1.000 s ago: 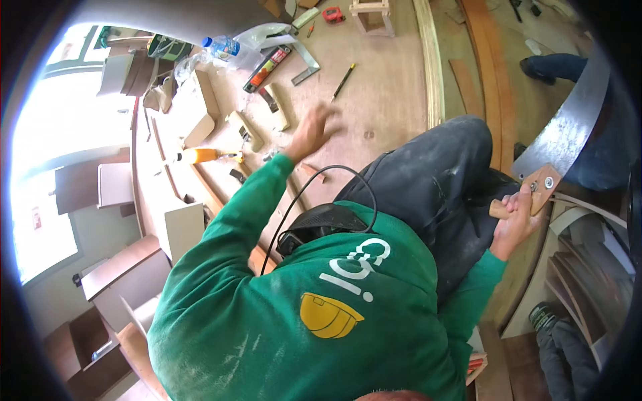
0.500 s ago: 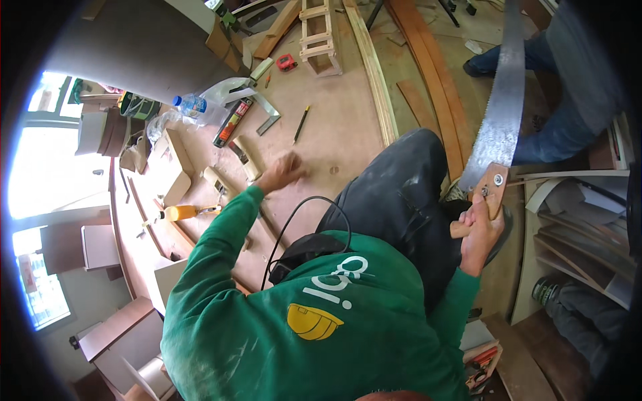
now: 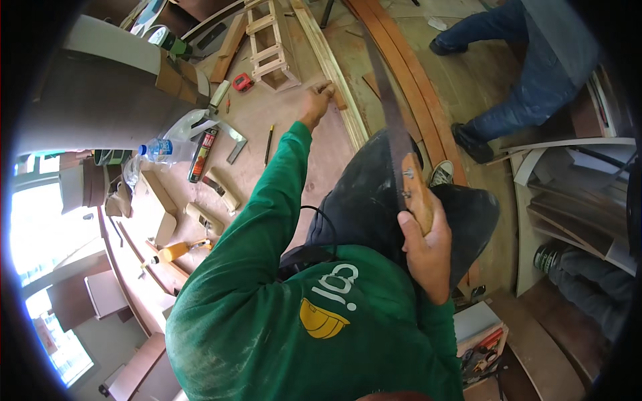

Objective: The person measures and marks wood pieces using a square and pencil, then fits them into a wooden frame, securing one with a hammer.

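My right hand [image 3: 428, 247] is closed round the wooden handle [image 3: 417, 194] of a handsaw. The saw's long metal blade [image 3: 394, 113] points away from me and shows nearly edge-on, a little blurred. My left arm stretches forward across the board. My left hand [image 3: 317, 105] has its fingers curled in at the edge of a long pale wooden strip [image 3: 352, 123]; whether they grip it is unclear. Just left of that hand are a slatted wooden frame [image 3: 271, 57] and a red tape measure [image 3: 243, 82]. A pencil [image 3: 269, 145] lies nearer to me.
At left are wooden planes [image 3: 204, 218], a metal square [image 3: 234, 140], a sealant tube [image 3: 202, 155], a water bottle [image 3: 160, 150] and a yellow-handled tool [image 3: 175, 251]. Brown boards [image 3: 401, 60] run along the right. Another person's legs [image 3: 508, 87] stand there, near shelves of offcuts [image 3: 582, 220].
My left hand has moved forward and right to the pale strip. The saw has swung left and turned edge-on, with my right hand drawn in closer. The view has shifted too.
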A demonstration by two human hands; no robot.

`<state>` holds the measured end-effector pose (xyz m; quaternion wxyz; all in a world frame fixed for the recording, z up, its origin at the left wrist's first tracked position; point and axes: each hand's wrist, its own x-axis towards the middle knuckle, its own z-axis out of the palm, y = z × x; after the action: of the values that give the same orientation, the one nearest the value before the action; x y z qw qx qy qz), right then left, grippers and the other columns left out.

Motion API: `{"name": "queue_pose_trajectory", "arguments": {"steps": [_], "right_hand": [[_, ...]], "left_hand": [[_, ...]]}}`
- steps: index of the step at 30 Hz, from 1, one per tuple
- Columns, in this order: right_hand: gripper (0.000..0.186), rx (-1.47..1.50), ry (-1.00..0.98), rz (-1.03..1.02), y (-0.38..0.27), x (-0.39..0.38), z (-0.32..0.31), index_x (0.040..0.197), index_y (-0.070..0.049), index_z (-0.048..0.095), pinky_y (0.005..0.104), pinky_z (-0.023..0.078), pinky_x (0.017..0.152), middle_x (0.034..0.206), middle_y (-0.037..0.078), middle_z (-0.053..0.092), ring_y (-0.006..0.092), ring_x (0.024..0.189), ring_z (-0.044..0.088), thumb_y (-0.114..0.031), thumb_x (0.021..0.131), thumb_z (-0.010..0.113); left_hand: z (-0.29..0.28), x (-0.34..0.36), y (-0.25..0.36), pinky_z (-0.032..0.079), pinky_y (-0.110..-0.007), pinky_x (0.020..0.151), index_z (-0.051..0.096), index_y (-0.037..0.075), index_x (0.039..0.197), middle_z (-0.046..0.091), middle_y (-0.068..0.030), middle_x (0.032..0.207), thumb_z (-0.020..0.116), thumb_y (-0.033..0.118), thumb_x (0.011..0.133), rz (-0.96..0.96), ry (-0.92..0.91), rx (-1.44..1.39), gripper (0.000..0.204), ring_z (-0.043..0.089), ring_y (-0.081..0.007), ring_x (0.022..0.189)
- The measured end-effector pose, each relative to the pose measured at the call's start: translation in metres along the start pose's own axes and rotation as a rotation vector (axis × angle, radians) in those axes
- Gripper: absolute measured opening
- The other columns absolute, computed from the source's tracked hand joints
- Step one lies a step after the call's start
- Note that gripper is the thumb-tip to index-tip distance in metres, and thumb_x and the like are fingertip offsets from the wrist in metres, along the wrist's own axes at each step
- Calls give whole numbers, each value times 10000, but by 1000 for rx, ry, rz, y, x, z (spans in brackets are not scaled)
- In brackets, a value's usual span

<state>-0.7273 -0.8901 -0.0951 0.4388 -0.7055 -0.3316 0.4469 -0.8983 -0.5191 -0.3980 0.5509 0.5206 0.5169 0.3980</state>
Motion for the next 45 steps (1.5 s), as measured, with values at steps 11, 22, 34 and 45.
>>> {"name": "queue_pose_trajectory", "arguments": {"steps": [11, 22, 34, 45], "right_hand": [[533, -170, -120, -105, -5, 21, 1, 1446, 49, 539, 414, 525, 1013, 1249, 274, 711, 370, 1155, 708, -195, 997, 688], [517, -7, -29, 39, 11, 16, -21, 1443, 38, 563, 334, 548, 865, 1149, 135, 722, 190, 958, 674, -165, 988, 699], [506, 104, -54, 41, 24, 1, -32, 1447, 20, 568, 253, 457, 571, 995, 43, 668, 67, 653, 526, -192, 1005, 696], [530, 71, -45, 36, 26, -23, -35, 1462, 9, 558, 260, 460, 571, 907, 24, 651, 71, 631, 529, -209, 1002, 705]], "left_hand": [[-3, 4, 7, 603, -327, 841, 639, -85, 1309, 736, -163, 1138, 774, 80, 935, -28, 71, -15, 430, 729, -219, 974], [-3, -41, 69, 605, -345, 807, 627, -95, 1313, 716, -177, 1093, 639, 84, 1029, 346, 147, 210, 336, 739, -229, 870], [8, -91, 42, 573, -416, 910, 645, -2, 1156, 600, -193, 1170, 738, 172, 1003, 442, 36, 280, 250, 660, -342, 1083], [20, -74, 36, 477, -480, 1055, 702, 93, 1244, 616, -196, 1253, 692, 238, 1000, 658, -13, 632, 284, 573, -420, 1185]]}}
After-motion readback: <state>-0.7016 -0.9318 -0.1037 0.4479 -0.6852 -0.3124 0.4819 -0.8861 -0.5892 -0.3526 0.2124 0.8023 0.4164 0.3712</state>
